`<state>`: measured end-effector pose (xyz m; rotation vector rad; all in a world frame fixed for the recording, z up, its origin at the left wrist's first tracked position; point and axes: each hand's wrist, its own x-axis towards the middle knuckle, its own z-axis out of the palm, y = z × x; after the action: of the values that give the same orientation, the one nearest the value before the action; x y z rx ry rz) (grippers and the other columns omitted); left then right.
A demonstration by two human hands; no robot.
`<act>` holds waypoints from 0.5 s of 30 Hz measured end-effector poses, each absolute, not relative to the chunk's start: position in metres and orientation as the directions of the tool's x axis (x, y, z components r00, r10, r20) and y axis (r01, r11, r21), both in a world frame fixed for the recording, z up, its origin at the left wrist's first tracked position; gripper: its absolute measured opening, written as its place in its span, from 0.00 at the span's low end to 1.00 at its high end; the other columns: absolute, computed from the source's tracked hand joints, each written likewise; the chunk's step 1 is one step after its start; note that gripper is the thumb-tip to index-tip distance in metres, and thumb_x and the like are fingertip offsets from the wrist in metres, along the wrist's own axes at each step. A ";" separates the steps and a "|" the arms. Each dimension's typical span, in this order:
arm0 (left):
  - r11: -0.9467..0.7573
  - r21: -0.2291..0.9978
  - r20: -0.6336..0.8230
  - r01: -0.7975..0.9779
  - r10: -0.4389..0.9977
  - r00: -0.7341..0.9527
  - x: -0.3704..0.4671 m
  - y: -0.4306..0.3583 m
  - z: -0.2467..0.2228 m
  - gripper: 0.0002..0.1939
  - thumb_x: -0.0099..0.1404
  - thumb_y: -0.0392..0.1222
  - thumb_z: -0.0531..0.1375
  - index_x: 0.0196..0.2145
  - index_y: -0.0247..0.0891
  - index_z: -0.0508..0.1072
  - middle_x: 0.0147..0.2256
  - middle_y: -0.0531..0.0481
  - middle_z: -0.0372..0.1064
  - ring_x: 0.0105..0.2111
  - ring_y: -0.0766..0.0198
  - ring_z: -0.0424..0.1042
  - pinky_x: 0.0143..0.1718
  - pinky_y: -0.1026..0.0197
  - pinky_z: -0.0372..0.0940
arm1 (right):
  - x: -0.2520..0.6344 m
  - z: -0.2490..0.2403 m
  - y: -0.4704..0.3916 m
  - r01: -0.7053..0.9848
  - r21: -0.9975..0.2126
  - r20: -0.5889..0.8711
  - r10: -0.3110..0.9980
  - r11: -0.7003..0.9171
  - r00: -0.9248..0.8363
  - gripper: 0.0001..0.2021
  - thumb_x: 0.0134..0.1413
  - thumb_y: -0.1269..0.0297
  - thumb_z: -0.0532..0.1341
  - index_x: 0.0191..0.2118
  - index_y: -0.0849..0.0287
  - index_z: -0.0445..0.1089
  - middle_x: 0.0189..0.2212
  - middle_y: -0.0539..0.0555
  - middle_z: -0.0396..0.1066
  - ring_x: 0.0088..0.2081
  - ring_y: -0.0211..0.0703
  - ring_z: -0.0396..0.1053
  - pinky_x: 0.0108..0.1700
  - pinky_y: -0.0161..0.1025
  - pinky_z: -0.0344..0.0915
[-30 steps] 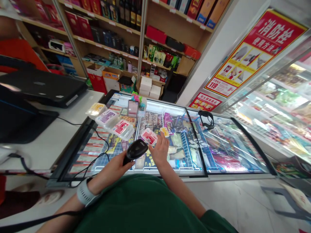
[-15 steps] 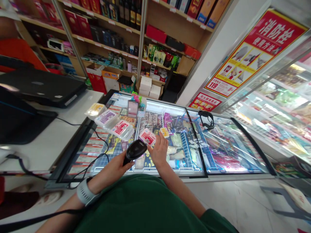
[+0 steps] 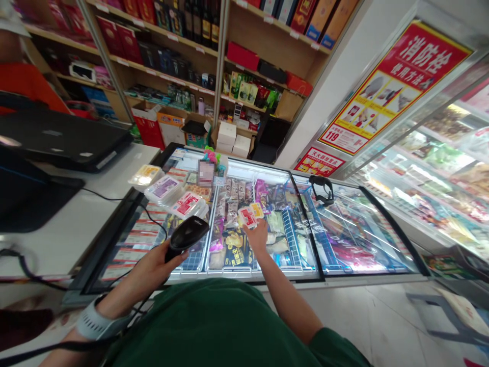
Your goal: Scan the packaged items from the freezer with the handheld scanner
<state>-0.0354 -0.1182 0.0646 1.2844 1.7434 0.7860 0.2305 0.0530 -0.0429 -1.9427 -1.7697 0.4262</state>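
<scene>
Nearest are a green shirt (image 3: 225, 326) and a pale watch (image 3: 100, 320) on the left wrist. The left hand (image 3: 153, 265) has its grip closed around the handle of a black scanner (image 3: 187, 235), whose head points up and right over the freezer (image 3: 321, 280). A dark cable (image 3: 153, 218) runs across the freezer's left end.

The right hand (image 3: 258, 235) has its grip pinching the near edge of a red-labelled pack (image 3: 248, 217) above the freezer's glass. The pack partly overlaps a smaller-looking yellow-labelled pack (image 3: 257, 209) in this view; I cannot tell whether they touch.

Left of these, three clear packs (image 3: 164, 189) lie in a slanting row, with red, purple and yellow labels from near to far, the last by the edge of the white counter (image 3: 110, 204). Bagged goods (image 3: 237, 247) and wire baskets (image 3: 292, 237) show through the glass. A black strap-like item (image 3: 321, 190) is on the freezer's right part, near its far edge.

Past the freezer are white boxes (image 3: 226, 134), then shelves (image 3: 202, 50) of bottles and boxes. A red and yellow sign (image 3: 395, 86) is on the pillar at right.
</scene>
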 end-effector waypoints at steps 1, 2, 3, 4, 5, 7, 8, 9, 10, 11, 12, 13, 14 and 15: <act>0.305 0.841 -0.250 0.447 0.951 -0.180 -0.040 -0.121 0.064 0.29 0.55 0.62 0.59 0.42 0.34 0.73 0.38 0.43 0.78 0.40 0.48 0.75 0.44 0.54 0.67 | 0.235 -0.047 0.061 0.845 -0.527 0.072 0.986 -0.092 0.152 0.27 0.43 0.55 0.67 0.48 0.64 0.64 0.45 0.64 0.68 0.47 0.57 0.68 0.47 0.46 0.64; 0.324 0.837 -0.256 0.440 0.944 -0.206 -0.044 -0.123 0.064 0.30 0.55 0.63 0.59 0.42 0.33 0.73 0.38 0.43 0.78 0.40 0.48 0.75 0.43 0.54 0.67 | 0.239 -0.051 0.069 0.847 -0.517 0.063 0.982 -0.122 0.180 0.27 0.44 0.54 0.67 0.48 0.64 0.64 0.45 0.65 0.68 0.47 0.58 0.68 0.47 0.46 0.64; 0.344 0.834 -0.268 0.431 0.936 -0.229 -0.047 -0.126 0.064 0.30 0.54 0.63 0.59 0.42 0.33 0.73 0.38 0.43 0.78 0.41 0.48 0.75 0.44 0.54 0.67 | 0.243 -0.054 0.076 0.848 -0.507 0.054 0.977 -0.151 0.206 0.28 0.44 0.53 0.66 0.49 0.65 0.64 0.46 0.66 0.68 0.47 0.58 0.68 0.47 0.47 0.64; 0.365 0.831 -0.282 0.419 0.927 -0.248 -0.051 -0.129 0.065 0.31 0.54 0.64 0.59 0.42 0.33 0.73 0.39 0.42 0.78 0.42 0.47 0.74 0.44 0.53 0.67 | 0.246 -0.057 0.084 0.850 -0.497 0.046 0.972 -0.176 0.229 0.28 0.44 0.52 0.66 0.49 0.65 0.64 0.46 0.67 0.68 0.47 0.59 0.68 0.47 0.47 0.64; 0.384 0.830 -0.296 0.404 0.918 -0.265 -0.054 -0.132 0.066 0.32 0.54 0.64 0.59 0.43 0.32 0.73 0.40 0.41 0.78 0.43 0.47 0.74 0.45 0.52 0.67 | 0.247 -0.059 0.090 0.851 -0.485 0.037 0.967 -0.202 0.251 0.29 0.44 0.51 0.65 0.49 0.65 0.64 0.47 0.67 0.67 0.47 0.59 0.68 0.47 0.48 0.64; 0.409 0.838 -0.315 0.362 0.903 -0.291 -0.058 -0.139 0.067 0.33 0.53 0.65 0.60 0.44 0.32 0.72 0.42 0.40 0.78 0.46 0.46 0.73 0.49 0.51 0.65 | 0.249 -0.062 0.101 0.852 -0.460 0.017 0.957 -0.250 0.290 0.30 0.45 0.50 0.65 0.51 0.65 0.64 0.48 0.68 0.67 0.48 0.61 0.67 0.47 0.49 0.64; 0.415 0.845 -0.319 0.338 0.897 -0.305 -0.060 -0.141 0.067 0.34 0.53 0.65 0.60 0.45 0.32 0.72 0.43 0.40 0.77 0.47 0.46 0.73 0.50 0.50 0.65 | 0.249 -0.063 0.106 0.853 -0.448 0.009 0.952 -0.269 0.305 0.31 0.45 0.49 0.65 0.51 0.65 0.64 0.49 0.69 0.66 0.48 0.61 0.67 0.47 0.49 0.64; 0.420 0.851 -0.321 0.315 0.891 -0.321 -0.061 -0.144 0.068 0.35 0.52 0.65 0.61 0.45 0.32 0.72 0.44 0.39 0.77 0.48 0.46 0.72 0.52 0.50 0.64 | 0.249 -0.064 0.110 0.854 -0.436 0.001 0.948 -0.285 0.317 0.31 0.45 0.49 0.64 0.52 0.65 0.64 0.50 0.69 0.66 0.49 0.61 0.67 0.48 0.50 0.63; 0.425 0.856 -0.324 0.295 0.885 -0.336 -0.062 -0.147 0.068 0.35 0.51 0.65 0.61 0.45 0.32 0.71 0.45 0.39 0.77 0.48 0.46 0.72 0.52 0.50 0.64 | 0.248 -0.065 0.114 0.855 -0.424 -0.005 0.945 -0.297 0.326 0.31 0.46 0.48 0.64 0.52 0.64 0.64 0.50 0.69 0.66 0.50 0.61 0.66 0.49 0.50 0.63; 0.430 0.858 -0.326 0.282 0.878 -0.350 -0.063 -0.149 0.068 0.36 0.50 0.66 0.61 0.45 0.32 0.71 0.45 0.39 0.77 0.48 0.46 0.72 0.52 0.50 0.64 | 0.247 -0.066 0.117 0.857 -0.413 -0.011 0.943 -0.307 0.332 0.31 0.46 0.48 0.63 0.53 0.64 0.63 0.51 0.68 0.65 0.51 0.61 0.66 0.49 0.50 0.63; 0.434 0.858 -0.325 0.274 0.873 -0.362 -0.064 -0.151 0.067 0.36 0.50 0.66 0.61 0.45 0.32 0.72 0.45 0.39 0.77 0.48 0.46 0.72 0.52 0.51 0.64 | 0.246 -0.067 0.120 0.860 -0.402 -0.017 0.942 -0.314 0.336 0.31 0.47 0.48 0.63 0.53 0.63 0.63 0.51 0.68 0.65 0.51 0.61 0.66 0.50 0.50 0.62; 0.433 0.859 -0.321 0.272 0.871 -0.372 -0.064 -0.153 0.067 0.36 0.50 0.66 0.61 0.45 0.32 0.72 0.44 0.40 0.77 0.48 0.46 0.72 0.50 0.51 0.65 | 0.245 -0.068 0.122 0.863 -0.392 -0.022 0.941 -0.319 0.338 0.31 0.48 0.48 0.63 0.54 0.63 0.63 0.52 0.68 0.65 0.52 0.61 0.65 0.50 0.51 0.62; 0.430 0.861 -0.316 0.273 0.871 -0.376 -0.064 -0.154 0.066 0.36 0.50 0.66 0.61 0.45 0.32 0.72 0.44 0.41 0.77 0.48 0.46 0.72 0.49 0.52 0.66 | 0.244 -0.069 0.124 0.866 -0.382 -0.028 0.941 -0.322 0.338 0.31 0.48 0.49 0.63 0.54 0.63 0.62 0.52 0.68 0.64 0.52 0.61 0.65 0.50 0.51 0.61; 0.425 0.862 -0.311 0.276 0.873 -0.375 -0.065 -0.156 0.065 0.35 0.51 0.66 0.61 0.45 0.32 0.72 0.43 0.42 0.78 0.47 0.47 0.72 0.47 0.53 0.67 | 0.243 -0.070 0.125 0.869 -0.373 -0.035 0.941 -0.324 0.336 0.31 0.49 0.49 0.63 0.55 0.63 0.62 0.53 0.69 0.64 0.53 0.61 0.64 0.51 0.51 0.61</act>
<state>-0.0648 -0.1556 0.0649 0.9784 1.8740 0.9365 0.2435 0.1254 -0.0702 -2.3167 -1.6209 0.3553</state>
